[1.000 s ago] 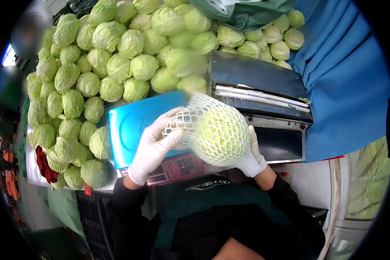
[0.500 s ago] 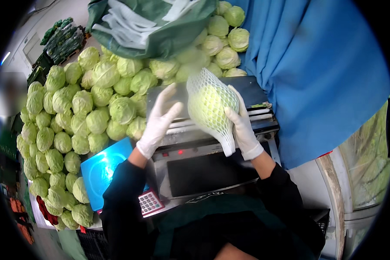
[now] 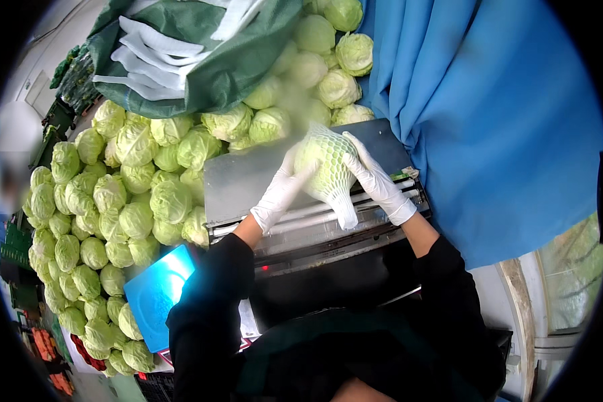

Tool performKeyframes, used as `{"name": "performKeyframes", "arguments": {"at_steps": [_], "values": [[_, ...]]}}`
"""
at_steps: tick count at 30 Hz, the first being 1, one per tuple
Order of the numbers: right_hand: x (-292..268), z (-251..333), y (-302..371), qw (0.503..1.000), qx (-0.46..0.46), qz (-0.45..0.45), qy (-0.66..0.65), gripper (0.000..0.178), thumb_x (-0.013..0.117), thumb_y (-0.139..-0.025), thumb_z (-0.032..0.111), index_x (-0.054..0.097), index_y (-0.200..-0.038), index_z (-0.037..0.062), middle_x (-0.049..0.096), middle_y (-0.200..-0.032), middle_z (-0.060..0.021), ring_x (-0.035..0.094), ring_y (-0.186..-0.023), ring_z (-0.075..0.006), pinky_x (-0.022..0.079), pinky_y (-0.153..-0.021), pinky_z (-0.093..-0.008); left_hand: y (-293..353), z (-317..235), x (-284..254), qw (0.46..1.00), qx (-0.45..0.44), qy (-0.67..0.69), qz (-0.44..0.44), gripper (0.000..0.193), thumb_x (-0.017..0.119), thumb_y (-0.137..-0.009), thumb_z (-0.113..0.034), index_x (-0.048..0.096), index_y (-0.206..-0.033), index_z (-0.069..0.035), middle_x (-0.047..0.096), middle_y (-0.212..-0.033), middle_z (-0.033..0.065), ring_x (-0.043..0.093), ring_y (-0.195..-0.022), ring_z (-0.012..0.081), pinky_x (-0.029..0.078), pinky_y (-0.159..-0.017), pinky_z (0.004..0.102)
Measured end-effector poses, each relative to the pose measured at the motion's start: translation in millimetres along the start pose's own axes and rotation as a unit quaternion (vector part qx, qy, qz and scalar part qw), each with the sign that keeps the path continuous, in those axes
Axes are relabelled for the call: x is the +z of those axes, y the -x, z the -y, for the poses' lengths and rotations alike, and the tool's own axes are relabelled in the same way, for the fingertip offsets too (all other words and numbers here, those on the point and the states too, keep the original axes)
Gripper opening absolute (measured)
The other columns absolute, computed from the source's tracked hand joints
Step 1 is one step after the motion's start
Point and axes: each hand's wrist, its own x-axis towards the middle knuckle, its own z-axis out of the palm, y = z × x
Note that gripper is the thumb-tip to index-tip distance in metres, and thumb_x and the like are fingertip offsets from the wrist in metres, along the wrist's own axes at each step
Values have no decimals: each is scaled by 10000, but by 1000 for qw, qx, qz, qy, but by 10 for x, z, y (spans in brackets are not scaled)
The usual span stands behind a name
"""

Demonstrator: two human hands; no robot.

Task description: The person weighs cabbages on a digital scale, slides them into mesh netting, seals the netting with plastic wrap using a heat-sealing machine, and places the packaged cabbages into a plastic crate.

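Note:
A pale green cabbage in a white foam net sleeve (image 3: pixel 327 164) is between my two gloved hands, above the metal top of a wrapping machine (image 3: pixel 241 184). My left hand (image 3: pixel 288 186) presses on its left side, the thumb lying across the net. Against the right side rests my right hand (image 3: pixel 375 177), its fingers curved around the cabbage. The net's gathered tail points toward me, over the machine's rollers. Both hands wear white gloves, and the fingertips behind the cabbage are partly hidden.
A large pile of bare cabbages (image 3: pixel 114 221) covers the left and back. Behind the machine lies a green sack (image 3: pixel 228 74) with white foam nets (image 3: pixel 157 50). A blue scale (image 3: pixel 157 295) stands at the left, and a blue curtain (image 3: pixel 489 134) hangs at the right.
My left hand, apart from the cabbage before, now touches its left side. The netted cabbage has come lower over the machine, and the whole view has shifted somewhat.

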Motion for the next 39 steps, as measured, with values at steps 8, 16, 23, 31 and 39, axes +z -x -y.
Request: {"name": "performKeyframes", "arguments": {"at_steps": [8, 16, 23, 31, 39], "values": [[-12, -131, 79, 999, 37, -10, 17, 803, 468, -970, 463, 158, -1466, -86, 263, -1498, -242, 223, -1418, -288, 152, -1154, -337, -58, -9, 34, 998, 26, -53, 2, 749, 616, -941, -315, 189, -1518, -102, 350, -1488, 124, 318, -1363, 203, 249, -1123, 317], [183, 17, 72, 998, 61, -19, 25, 861, 503, -932, 537, 216, -1431, -104, 371, -1426, -280, 343, -1361, -329, 259, -1121, -375, 70, -96, 68, 999, 8, -27, -41, 739, 627, -936, -318, 207, -1464, -17, 450, -1371, 153, 431, -1254, 200, 351, -1057, 311], [143, -87, 24, 995, 19, -23, 100, 882, 525, -917, 558, 237, -1417, -109, 403, -1399, -271, 385, -1322, -353, 289, -1102, -391, 118, -43, 29, 998, -3, -17, -60, 764, 630, -931, -348, 207, -1481, -31, 429, -1392, 158, 412, -1277, 204, 355, -1051, 319], [-643, 175, 817, 932, 88, -124, 330, 421, 670, -848, 401, 655, -1060, 38, 645, -994, -105, 610, -932, -278, 466, -837, -375, 1438, -348, -570, 832, 29, -520, -191, 375, 738, -803, -321, 634, -1035, -45, 599, -966, 152, 617, -880, 283, 493, -776, 366], [-378, -37, 1010, 842, -2, -62, 535, 324, 735, -768, 378, 675, -681, 72, 590, -708, -70, 575, -764, -270, 455, -688, -403, 1705, -80, -541, 712, -16, -676, -192, 302, 743, -764, -341, 636, -703, -65, 613, -748, 105, 609, -707, 294, 481, -625, 395]]}}
